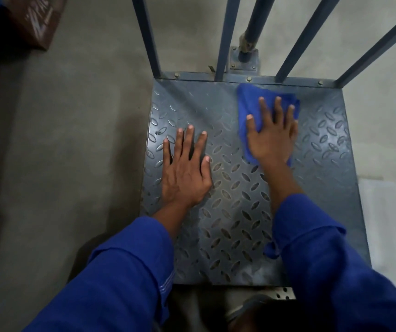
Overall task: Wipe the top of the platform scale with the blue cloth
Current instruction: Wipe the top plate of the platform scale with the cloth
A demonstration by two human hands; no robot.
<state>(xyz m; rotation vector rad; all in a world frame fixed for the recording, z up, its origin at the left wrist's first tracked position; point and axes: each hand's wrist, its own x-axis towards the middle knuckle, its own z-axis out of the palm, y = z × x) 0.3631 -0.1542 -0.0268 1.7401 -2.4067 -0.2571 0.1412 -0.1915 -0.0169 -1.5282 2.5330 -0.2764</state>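
Observation:
The platform scale (316, 149) is a square grey-blue steel plate with a raised diamond tread, lying on the floor below me. A blue cloth (248, 101) lies crumpled on its far right part. My right hand (272, 135) presses flat on the cloth with fingers spread, the cloth showing around the fingers and beside the palm. My left hand (185, 168) rests flat on the bare plate at the left, fingers apart, holding nothing. Both arms wear blue sleeves.
Blue metal rails (225, 37) and a post on a bolted base (245, 56) rise along the scale's far edge. Grey concrete floor (72, 140) surrounds the scale. A brown box (36, 22) sits far left. A pale sheet (383, 224) lies to the right.

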